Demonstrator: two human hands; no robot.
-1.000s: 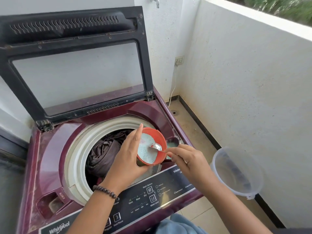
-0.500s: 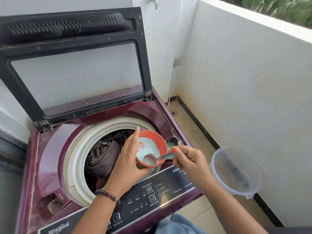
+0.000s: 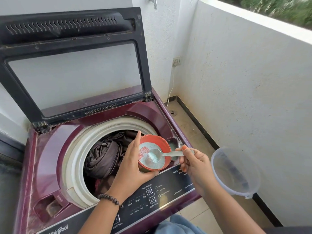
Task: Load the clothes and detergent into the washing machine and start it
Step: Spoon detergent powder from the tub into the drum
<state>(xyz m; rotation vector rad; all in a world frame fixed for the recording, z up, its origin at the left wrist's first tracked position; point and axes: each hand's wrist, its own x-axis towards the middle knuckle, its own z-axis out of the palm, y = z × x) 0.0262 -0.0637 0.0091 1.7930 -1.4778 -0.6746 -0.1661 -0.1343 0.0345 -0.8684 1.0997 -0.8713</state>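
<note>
Since a moment ago our spoon is sitting deeper in the powder. We're cupping the orange bowl in our left hand, right hand pinching the handle. We're wanting a level scoop, bowl steady, then tipping over the clothes left of it.
</note>
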